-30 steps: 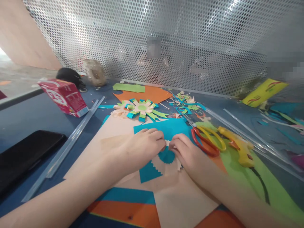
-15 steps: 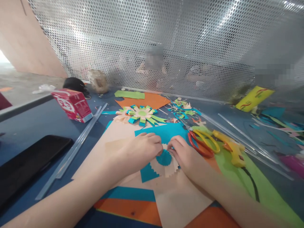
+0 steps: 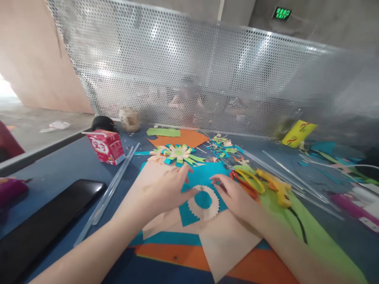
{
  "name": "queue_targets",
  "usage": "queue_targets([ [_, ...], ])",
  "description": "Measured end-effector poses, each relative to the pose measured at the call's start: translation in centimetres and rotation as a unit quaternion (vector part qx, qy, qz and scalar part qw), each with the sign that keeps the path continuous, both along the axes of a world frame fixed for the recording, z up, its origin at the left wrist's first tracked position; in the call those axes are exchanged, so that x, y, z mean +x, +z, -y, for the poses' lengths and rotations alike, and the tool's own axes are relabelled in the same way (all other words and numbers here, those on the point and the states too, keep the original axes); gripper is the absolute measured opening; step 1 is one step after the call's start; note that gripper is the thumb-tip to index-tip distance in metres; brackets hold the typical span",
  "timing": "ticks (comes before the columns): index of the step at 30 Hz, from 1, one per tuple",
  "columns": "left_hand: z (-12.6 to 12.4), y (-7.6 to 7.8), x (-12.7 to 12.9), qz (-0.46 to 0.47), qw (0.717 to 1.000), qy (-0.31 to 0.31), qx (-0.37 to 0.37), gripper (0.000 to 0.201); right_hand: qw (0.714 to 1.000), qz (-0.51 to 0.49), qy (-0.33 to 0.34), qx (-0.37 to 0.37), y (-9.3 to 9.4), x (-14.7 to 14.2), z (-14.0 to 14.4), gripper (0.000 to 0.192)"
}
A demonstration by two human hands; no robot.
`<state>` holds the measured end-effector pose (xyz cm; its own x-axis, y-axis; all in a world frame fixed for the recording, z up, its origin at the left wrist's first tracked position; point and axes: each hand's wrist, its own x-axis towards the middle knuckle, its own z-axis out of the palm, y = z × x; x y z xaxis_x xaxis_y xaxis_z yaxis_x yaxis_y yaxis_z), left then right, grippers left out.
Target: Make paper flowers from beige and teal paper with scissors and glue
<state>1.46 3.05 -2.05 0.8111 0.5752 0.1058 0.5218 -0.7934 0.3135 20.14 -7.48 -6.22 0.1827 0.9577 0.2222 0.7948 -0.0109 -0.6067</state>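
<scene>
Behind the perforated metal screen (image 3: 225,79) the figures dissolve into a blur, the black tablet (image 3: 44,225) runs off the lower left edge, the left hand (image 3: 161,185) covers part of the beige paper (image 3: 225,240), and the red carton (image 3: 107,146) print is too small to read.

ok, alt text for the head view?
Both hands, left hand and right hand, rest open on teal paper either side of a beige fringed paper ring. Red-and-yellow scissors and a yellow glue gun lie to the right.
</scene>
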Motion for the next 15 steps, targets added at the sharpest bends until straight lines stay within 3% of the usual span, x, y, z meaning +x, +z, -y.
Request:
queue_targets([
  [3, 0.2, -1.3, 0.1, -0.041, 0.998, -0.032, -0.036, 0.079, 0.997, -0.060, 0.029, -0.027, 0.1, -0.2, -0.2, 0.017],
  [9, 0.2, -1.6, 0.1, -0.037, 0.996, -0.051, -0.069, 0.090, 0.983, -0.180, 0.011, -0.027, 1.1, -0.5, -0.7, 0.014],
  [12, -0.1, -1.2, -0.2, 0.005, 0.994, -0.069, -0.086, 0.083, 0.976, -0.216, -0.024, -0.024, 1.6, -0.3, -0.7, 0.021],
  [15, -0.8, -0.8, -0.7, 0.087, 0.992, -0.063, -0.072, 0.053, 0.969, -0.241, -0.039, -0.029, 1.9, -0.4, -0.7, 0.024],
])
